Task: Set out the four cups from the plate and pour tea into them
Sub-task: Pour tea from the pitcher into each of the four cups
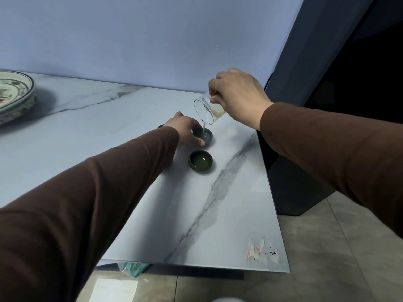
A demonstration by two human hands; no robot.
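Note:
My right hand (238, 97) grips a clear glass pitcher (206, 110) tilted down to the left, and a thin stream of pale tea falls from its lip into a dark blue cup (204, 135). My left hand (185, 129) holds that cup by its left side with thumb and fingers. Just in front of it stands a dark green cup (200, 161) with tea in it. Another dark cup (160, 126) peeks out behind my left wrist, mostly hidden. My left sleeve covers the table left of the green cup.
A patterned plate (15, 94) sits at the far left of the marble table (218, 214). The wall runs close behind the cups. The table's right edge drops to a dark cabinet and tiled floor. A torn sticker (261, 251) marks the near right corner.

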